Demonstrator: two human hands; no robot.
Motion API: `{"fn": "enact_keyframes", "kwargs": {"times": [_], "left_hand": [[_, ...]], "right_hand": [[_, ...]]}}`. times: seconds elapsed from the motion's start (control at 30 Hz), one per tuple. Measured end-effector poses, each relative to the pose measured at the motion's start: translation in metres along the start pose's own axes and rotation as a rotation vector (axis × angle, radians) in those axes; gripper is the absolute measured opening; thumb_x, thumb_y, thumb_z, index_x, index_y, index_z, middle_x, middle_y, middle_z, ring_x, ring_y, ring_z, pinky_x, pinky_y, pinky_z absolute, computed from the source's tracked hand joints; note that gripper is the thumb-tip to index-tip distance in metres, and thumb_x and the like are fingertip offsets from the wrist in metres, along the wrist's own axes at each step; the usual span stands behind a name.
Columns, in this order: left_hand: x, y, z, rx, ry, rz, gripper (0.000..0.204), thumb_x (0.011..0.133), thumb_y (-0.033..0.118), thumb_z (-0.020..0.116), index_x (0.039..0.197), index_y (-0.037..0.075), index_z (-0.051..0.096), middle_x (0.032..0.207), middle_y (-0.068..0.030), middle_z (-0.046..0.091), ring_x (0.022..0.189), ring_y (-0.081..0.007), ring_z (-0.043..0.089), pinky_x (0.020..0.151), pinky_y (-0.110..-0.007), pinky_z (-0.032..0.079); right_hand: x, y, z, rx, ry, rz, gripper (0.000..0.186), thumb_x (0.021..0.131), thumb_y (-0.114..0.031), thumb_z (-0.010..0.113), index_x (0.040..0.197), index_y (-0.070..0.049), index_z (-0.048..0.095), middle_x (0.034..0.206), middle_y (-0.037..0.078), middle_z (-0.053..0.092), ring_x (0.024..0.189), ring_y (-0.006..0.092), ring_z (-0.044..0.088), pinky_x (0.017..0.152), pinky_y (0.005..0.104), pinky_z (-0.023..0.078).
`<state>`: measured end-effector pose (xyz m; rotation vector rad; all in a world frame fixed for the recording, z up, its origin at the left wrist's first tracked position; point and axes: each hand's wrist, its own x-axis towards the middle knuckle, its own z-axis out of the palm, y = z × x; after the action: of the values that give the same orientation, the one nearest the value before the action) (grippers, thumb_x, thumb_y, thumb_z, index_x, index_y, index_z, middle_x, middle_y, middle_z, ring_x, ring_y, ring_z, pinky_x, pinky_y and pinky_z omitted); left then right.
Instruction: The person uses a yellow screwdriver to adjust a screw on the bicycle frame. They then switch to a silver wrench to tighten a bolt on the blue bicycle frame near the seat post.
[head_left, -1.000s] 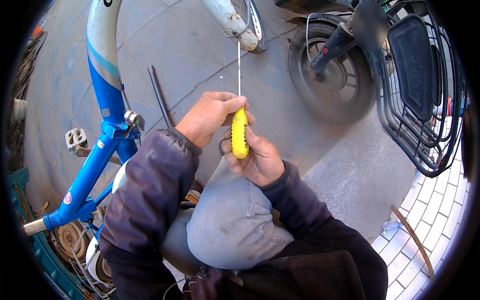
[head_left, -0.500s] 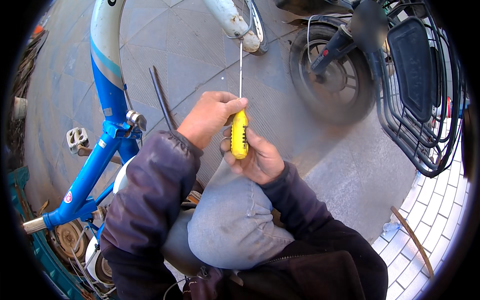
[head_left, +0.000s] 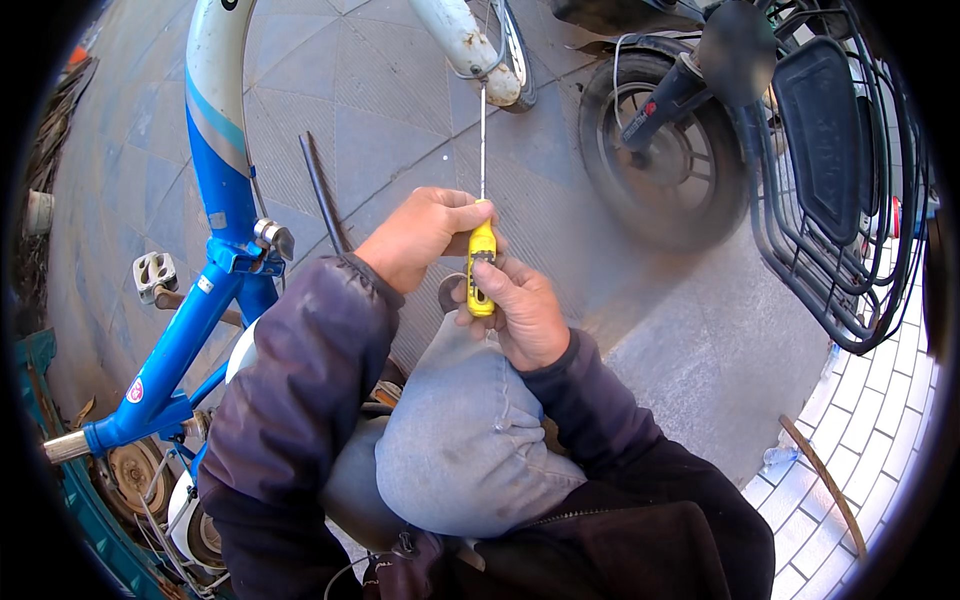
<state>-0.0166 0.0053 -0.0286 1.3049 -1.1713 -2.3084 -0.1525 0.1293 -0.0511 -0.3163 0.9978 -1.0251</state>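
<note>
While left grip (head_left: 425,235) pinches screwdriver handle (head_left: 482,256) far end, right grip (head_left: 530,312) clasps near end; best keep shaft (head_left: 484,145) straight.

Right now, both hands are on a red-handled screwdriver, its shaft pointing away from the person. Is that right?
The colour is wrong: the head view shows the screwdriver with a yellow handle. Left hand and right hand are both on it, shaft pointing away.

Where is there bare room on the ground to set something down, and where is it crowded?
Bare paving shows between the dark rod and the yellow screwdriver, and grey floor between the right sleeve and the white tiles. It is crowded at left, around the blue frame and pedal.
</note>
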Motion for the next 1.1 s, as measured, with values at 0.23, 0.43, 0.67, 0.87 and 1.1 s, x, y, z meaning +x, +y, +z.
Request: {"fn": "enact_keyframes", "kwargs": {"times": [0.23,0.43,0.67,0.87,1.1], "left_hand": [[-0.002,0.0,-0.002,-0.042,-0.02,0.008,0.033,0.101,0.032,0.06,0.106,0.0,0.068,0.092,-0.0106,0.071,0.088,-0.0205,0.068,0.093,-0.035,0.052],[-0.001,0.004,0.003,0.056,0.128,0.042,0.035,0.092,0.025,0.072,0.106,-0.007,0.066,0.091,-0.0151,0.07,0.087,-0.023,0.068,0.089,-0.036,0.052],[-0.007,0.005,0.003,0.074,0.111,0.069,0.038,0.095,0.026,0.068,0.109,-0.009,0.065,0.094,-0.016,0.069,0.089,-0.0238,0.067,0.088,-0.035,0.052],[-0.004,0.0,-0.002,-0.06,-0.037,0.014,0.032,0.105,0.026,0.052,0.118,-0.001,0.063,0.102,-0.013,0.071,0.091,-0.02,0.067,0.092,-0.035,0.053],[0.001,-0.002,-0.001,-0.075,-0.041,-0.007,0.03,0.105,0.025,0.054,0.114,-0.001,0.063,0.102,-0.0136,0.071,0.093,-0.0203,0.068,0.094,-0.035,0.052]], "right_hand": [[-0.007,-0.002,0.005,-0.087,0.037,-0.044,0.05,0.098,-0.04,0.066,0.127,-0.001,0.052,0.101,0.009,0.066,0.082,0.0136,0.068,0.062,0.0227,0.057],[-0.002,-0.001,0.0,-0.011,-0.063,-0.019,0.049,0.101,-0.039,0.062,0.128,0.0,0.051,0.104,0.01,0.066,0.084,0.0155,0.069,0.068,0.0254,0.058],[0.002,0.001,-0.001,0.188,-0.166,0.011,0.041,0.104,-0.038,0.056,0.124,-0.002,0.053,0.104,0.01,0.066,0.083,0.016,0.07,0.071,0.0273,0.058],[0.0,-0.004,0.002,-0.035,-0.061,0.002,0.04,0.104,-0.038,0.054,0.123,-0.002,0.053,0.101,0.011,0.067,0.077,0.0159,0.069,0.059,0.0254,0.056],[0.002,-0.006,0.008,-0.044,-0.019,0.05,0.037,0.104,-0.035,0.056,0.119,-0.002,0.052,0.097,0.01,0.065,0.073,0.0152,0.067,0.061,0.0264,0.057]]}}
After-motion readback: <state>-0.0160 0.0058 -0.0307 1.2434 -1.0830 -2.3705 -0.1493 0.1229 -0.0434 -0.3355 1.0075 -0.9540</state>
